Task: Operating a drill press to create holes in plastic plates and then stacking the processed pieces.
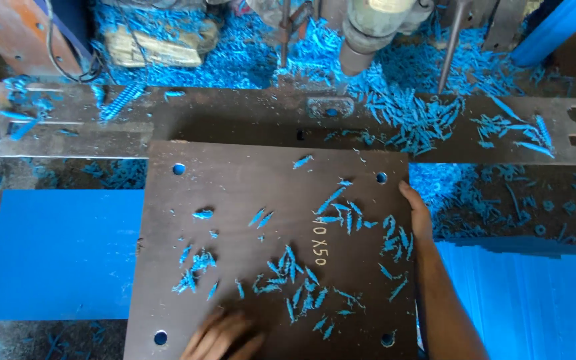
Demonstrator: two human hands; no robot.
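Note:
A dark brown square plate [248, 200] with a hole near each corner lies in front of me, strewn with blue curled shavings [295, 280]. My left hand [223, 337] rests flat on its near edge, fingers spread, blurred. My right hand [416, 212] grips the plate's right edge, with the forearm running down to the frame's bottom. The plate covers a blue sheet [61, 253] that sticks out to its left.
A drill spindle [368, 33] hangs above the long steel table bar [235, 113] behind the plate. A stack of blue sheets [535, 300] lies at the right. Blue shavings pile around the machine base and across the bar.

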